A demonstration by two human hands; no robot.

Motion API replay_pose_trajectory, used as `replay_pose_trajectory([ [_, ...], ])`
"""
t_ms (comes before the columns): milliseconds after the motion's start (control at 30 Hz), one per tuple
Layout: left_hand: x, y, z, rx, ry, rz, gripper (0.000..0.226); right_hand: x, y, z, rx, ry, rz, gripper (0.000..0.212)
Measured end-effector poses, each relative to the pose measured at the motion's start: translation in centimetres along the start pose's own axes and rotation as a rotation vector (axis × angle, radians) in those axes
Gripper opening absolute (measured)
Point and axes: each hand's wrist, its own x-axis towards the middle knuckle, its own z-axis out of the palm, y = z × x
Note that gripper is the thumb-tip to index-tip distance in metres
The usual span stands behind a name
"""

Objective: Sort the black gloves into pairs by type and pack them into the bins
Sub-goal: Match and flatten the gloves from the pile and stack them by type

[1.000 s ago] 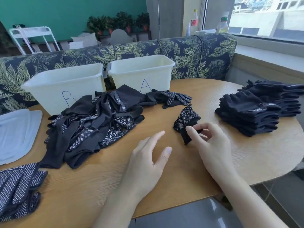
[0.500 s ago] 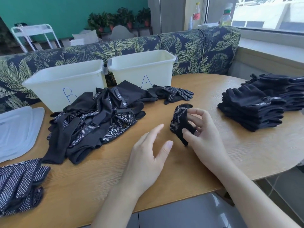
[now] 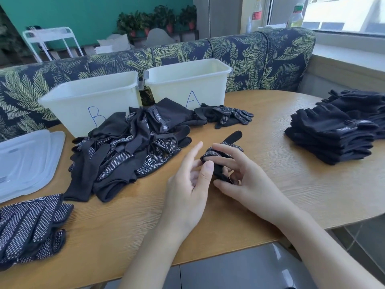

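Fingers around glove, wooden table, leaf-print sofa

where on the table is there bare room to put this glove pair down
Bare wood lies between the hands and the neat stack at right, and along the near edge between the dotted gloves and the left hand. It is crowded before the bins, where the loose heap spreads.

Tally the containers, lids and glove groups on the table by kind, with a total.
Bins: 2, B and A
Lid stack: 1
Glove heaps or stacks: 4
Glove held in both hands: 1
Total: 8
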Motion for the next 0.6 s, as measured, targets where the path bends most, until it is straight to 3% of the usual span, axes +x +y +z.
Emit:
replay_pose_trajectory([
  [300,0.5,-0.6,-0.3,0.083,0.126,-0.016,0.024,0.0,0.1,-0.2,0.153,-0.067,0.08,0.07],
  [467,0.6,-0.9,-0.4,0.129,0.171,-0.051,0.028,0.1,0.7,-0.1,0.151,0.029,0.065,0.062],
  [600,0.6,-1.0,-0.6,0.159,0.146,-0.106,0.031,0.1,0.8,0.2,0.056,0.026,0.019,0.07],
])
